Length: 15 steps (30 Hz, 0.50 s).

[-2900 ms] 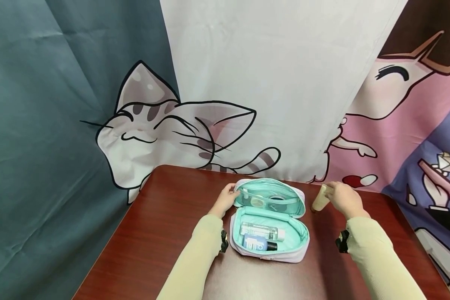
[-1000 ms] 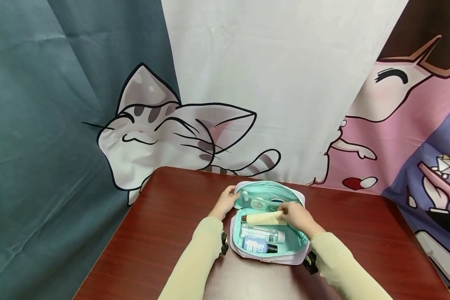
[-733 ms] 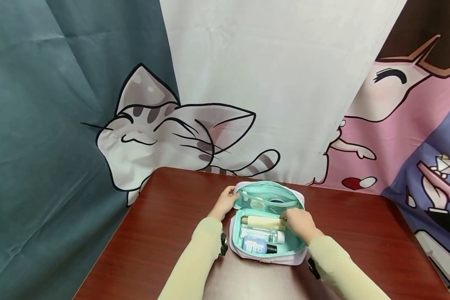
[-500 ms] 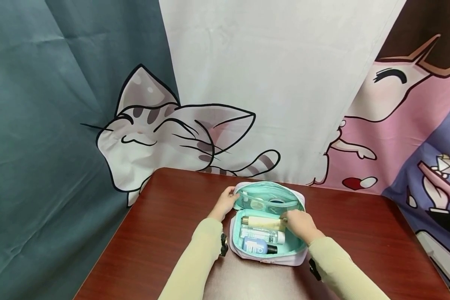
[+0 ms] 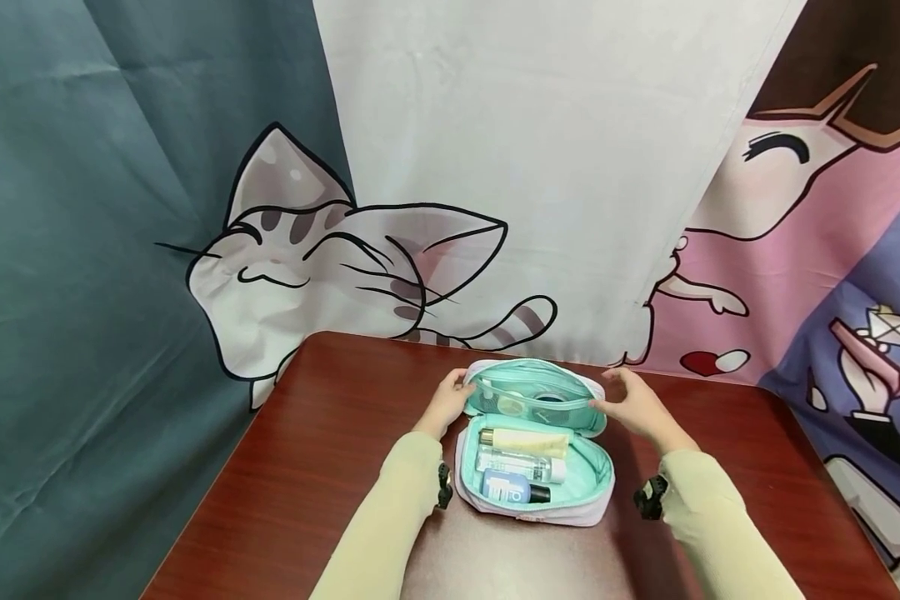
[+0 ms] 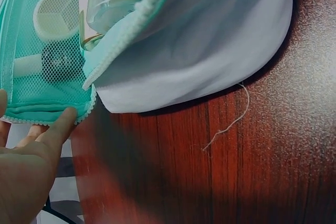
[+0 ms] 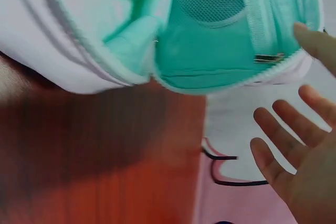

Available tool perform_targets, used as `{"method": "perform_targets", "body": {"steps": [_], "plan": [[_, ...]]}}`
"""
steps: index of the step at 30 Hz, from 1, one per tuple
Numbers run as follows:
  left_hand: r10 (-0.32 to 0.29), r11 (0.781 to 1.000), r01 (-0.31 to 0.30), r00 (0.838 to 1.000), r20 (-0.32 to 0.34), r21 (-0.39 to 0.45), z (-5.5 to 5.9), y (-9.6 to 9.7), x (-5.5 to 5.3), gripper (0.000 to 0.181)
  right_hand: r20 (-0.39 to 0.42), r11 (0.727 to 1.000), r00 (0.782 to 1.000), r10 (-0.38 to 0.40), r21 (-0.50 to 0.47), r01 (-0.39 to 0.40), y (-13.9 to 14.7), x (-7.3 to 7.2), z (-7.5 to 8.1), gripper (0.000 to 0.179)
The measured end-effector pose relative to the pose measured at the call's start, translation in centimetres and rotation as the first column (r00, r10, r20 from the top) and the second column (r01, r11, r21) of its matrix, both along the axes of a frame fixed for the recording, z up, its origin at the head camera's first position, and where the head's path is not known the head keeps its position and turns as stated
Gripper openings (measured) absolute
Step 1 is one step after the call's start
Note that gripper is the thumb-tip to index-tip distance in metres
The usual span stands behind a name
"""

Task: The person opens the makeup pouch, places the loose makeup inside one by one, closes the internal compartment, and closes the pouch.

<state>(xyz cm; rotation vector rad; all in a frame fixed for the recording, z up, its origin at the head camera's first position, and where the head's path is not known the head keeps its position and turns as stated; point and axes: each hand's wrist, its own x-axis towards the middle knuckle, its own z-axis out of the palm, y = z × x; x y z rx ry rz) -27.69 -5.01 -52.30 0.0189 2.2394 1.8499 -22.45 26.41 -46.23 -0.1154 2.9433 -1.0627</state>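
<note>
A lavender toiletry pouch (image 5: 570,516) with a mint lining lies unzipped on the table, its lid (image 5: 585,418) raised at the back. Inside lie a pale yellow tube (image 5: 528,442), a clear bottle (image 5: 512,464) with a white cap and a blue bottle (image 5: 504,487) with a black cap. My left hand (image 5: 444,405) pinches the lid's left edge, some fingers behind it. At the lid's right edge is my right hand (image 5: 640,409), fingers spread and holding nothing; in the right wrist view the thumb is by the zipper edge, and I cannot tell if it touches.
Behind the lid's mesh pocket are a round pale item (image 6: 56,15) and a small dark-and-white item (image 6: 55,64). The reddish-brown table (image 5: 330,442) ends at a printed cloth backdrop (image 5: 570,183). A loose thread (image 6: 231,124) trails from the pouch.
My right hand brought the yellow tube from the right of the pouch into its rear, let it go, then moved up and right to the lid's edge. My left hand stays at the lid.
</note>
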Motion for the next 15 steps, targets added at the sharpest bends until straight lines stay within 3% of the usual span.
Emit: {"method": "perform_targets", "body": {"steps": [4, 10, 13, 15], "plan": [[-0.011, 1.0, 0.011, 1.0, -0.014, 0.002, 0.0, 0.2, 0.0, 0.03, 0.037, 0.999, 0.999, 0.018, -0.036, -0.016, 0.4, -0.1, -1.1, 0.056], [-0.015, 1.0, 0.016, 1.0, 0.025, -0.013, 0.0, 0.6, -0.2, 0.033, 0.005, 0.998, 1.0, -0.027, -0.051, 0.028, 0.5, 0.0, -1.9, 0.033], [0.025, 0.988, -0.031, 0.999, -0.039, -0.153, 0.6, 1.0, 0.1, 0.038, -0.003, 0.998, 0.999, -0.039, -0.05, 0.039, 0.6, 0.1, -1.9, 0.027], [0.091, 0.954, -0.134, 0.981, -0.169, -0.269, 1.5, 1.5, 0.4, 0.039, -0.001, 0.997, 0.999, -0.048, -0.059, 0.048, 0.7, 0.1, -1.9, 0.025]]}}
